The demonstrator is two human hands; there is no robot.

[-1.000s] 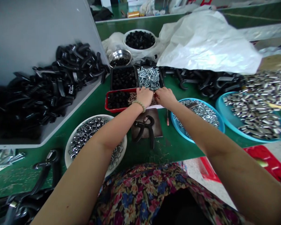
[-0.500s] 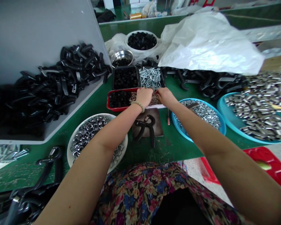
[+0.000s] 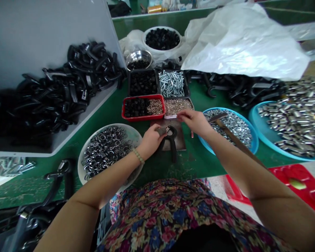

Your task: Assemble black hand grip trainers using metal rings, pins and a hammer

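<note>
My left hand [image 3: 150, 141] is closed around a short grey-brown rod-like piece [image 3: 161, 131] and is over the left side of a black two-handled tool [image 3: 172, 143]. That tool has a curved head with an opening and lies on a square metal plate [image 3: 181, 134]; one handle is partly behind my fingers. My right hand [image 3: 195, 120] hovers just in front of a small tray of tiny metal pins [image 3: 178, 106], fingertips pinched together. Whatever is between them is too small to name. A thin pink-handled tool [image 3: 192, 134] lies under that hand.
A red tray [image 3: 144, 118] holds black parts and copper-coloured pins. Screws [image 3: 171, 84] fill a tray behind. Bowls of metal rings [image 3: 105, 150] and small parts [image 3: 236, 122] stand either side; a hammer [image 3: 232, 136] rests across the right one. Black handles [image 3: 76, 80] pile up left.
My left hand has come back from the trays to the black tool on the plate. My right hand has drawn back slightly from the pin tray, towards me and to the right.
</note>
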